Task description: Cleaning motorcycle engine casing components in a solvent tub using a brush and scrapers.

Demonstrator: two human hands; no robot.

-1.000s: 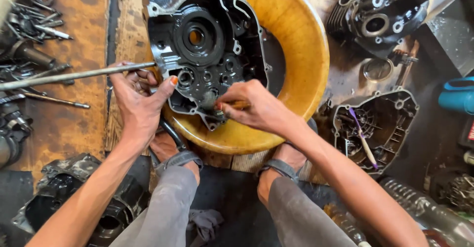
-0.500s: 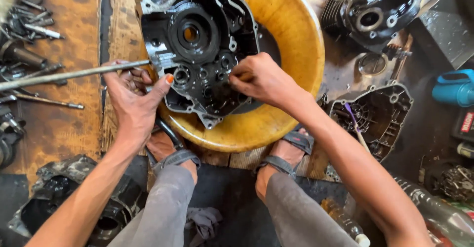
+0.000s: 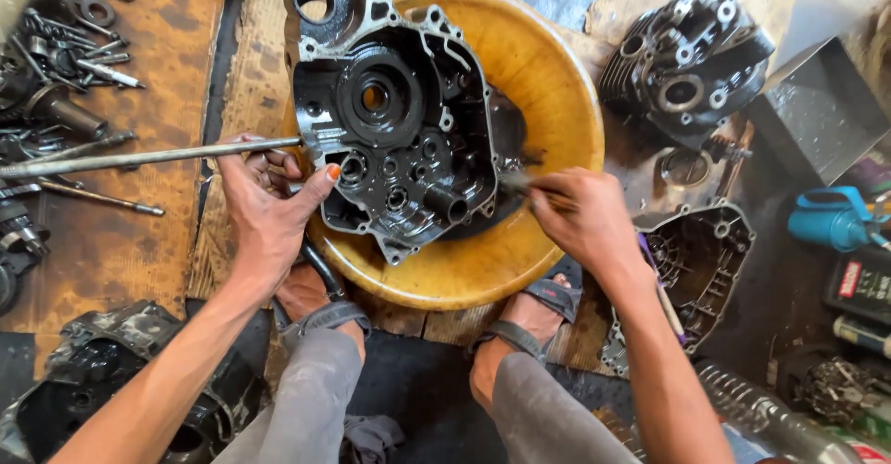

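A black engine crankcase half (image 3: 390, 111) lies tilted in a round yellow basin (image 3: 548, 83). My left hand (image 3: 269, 209) grips the case's lower left edge, thumb against it, with a long metal rod (image 3: 139, 159) crossing over my fingers. My right hand (image 3: 580, 213) is closed on a small brush (image 3: 516, 184) whose bristles touch the right side of the case, over the basin's wet bottom. Both my sandalled feet rest just below the basin.
Loose bolts, rods and gears (image 3: 56, 46) cover the wooden board at left. A black cylinder head (image 3: 687, 65) and a metal tray (image 3: 817, 111) lie at upper right. An engine cover (image 3: 696, 260) sits right of my hand, another casing (image 3: 102, 380) at lower left, a blue bottle (image 3: 831, 218) far right.
My right hand has moved from the case's lower middle out to its right side with the brush. The left hand keeps its hold on the case edge.
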